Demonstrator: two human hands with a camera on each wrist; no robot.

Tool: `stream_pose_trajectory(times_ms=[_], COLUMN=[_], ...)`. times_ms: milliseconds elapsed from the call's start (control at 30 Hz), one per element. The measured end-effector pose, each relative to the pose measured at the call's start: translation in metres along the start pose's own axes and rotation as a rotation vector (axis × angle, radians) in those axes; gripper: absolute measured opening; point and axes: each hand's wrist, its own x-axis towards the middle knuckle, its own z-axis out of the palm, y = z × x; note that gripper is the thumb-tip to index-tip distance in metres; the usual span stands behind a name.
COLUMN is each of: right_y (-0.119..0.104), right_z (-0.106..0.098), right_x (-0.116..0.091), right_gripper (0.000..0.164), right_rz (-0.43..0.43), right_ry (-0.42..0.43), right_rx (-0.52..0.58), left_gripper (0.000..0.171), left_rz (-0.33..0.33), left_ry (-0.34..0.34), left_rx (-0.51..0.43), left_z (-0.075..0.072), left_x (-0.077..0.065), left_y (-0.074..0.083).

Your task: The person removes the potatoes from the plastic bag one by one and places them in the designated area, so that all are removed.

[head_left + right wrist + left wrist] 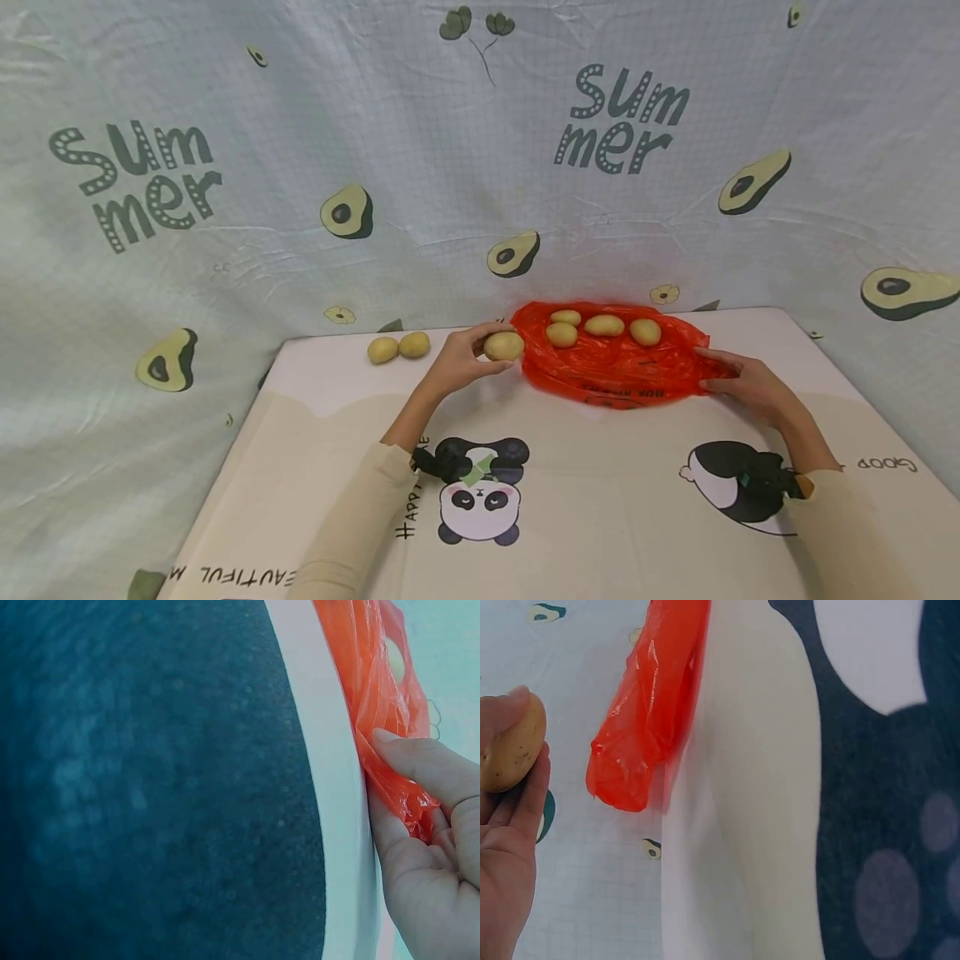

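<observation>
My left hand (pixel 467 362) grips a yellow potato (pixel 504 346) between thumb and fingers, just left of a red plastic bag (pixel 585 367). The left wrist view also shows this potato (pixel 516 746), with the thumb over it and the fingers behind. Several potatoes (pixel 604 325) lie on the spread bag near its back side. At the bag's right end, my right hand (pixel 750 385) pinches the gathered red plastic. In the right wrist view, thumb and fingers close around the crumpled bag edge (pixel 397 772).
Two more potatoes (pixel 398 347) sit together at the table's back left. The table's cloth (pixel 600 492) carries panda prints and lettering. Right behind the table's back edge hangs a pale curtain (pixel 420 167) printed with avocados.
</observation>
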Motion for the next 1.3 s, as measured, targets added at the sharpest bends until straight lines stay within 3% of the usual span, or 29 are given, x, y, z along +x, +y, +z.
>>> stream_pose_trajectory(times_ms=[633,967,1300], right_y=[0.001,0.001,0.002], right_z=[0.002,0.002,0.002], right_x=[-0.001,-0.002,0.0], right_gripper=[0.071,0.072,0.07], right_rz=[0.015,0.018,0.014], right_ry=[0.001,-0.003,-0.003], right_rx=[0.016,0.025,0.06], left_gripper=[0.053,0.052,0.053], left_rz=[-0.048,-0.025,-0.051], left_ry=[-0.011,0.013,-0.002], left_rx=[0.084,0.163,0.105], left_z=[-0.007,-0.017,-0.027], left_x=[-0.007,-0.012,-0.014], left_y=[-0.006,-0.013,-0.012])
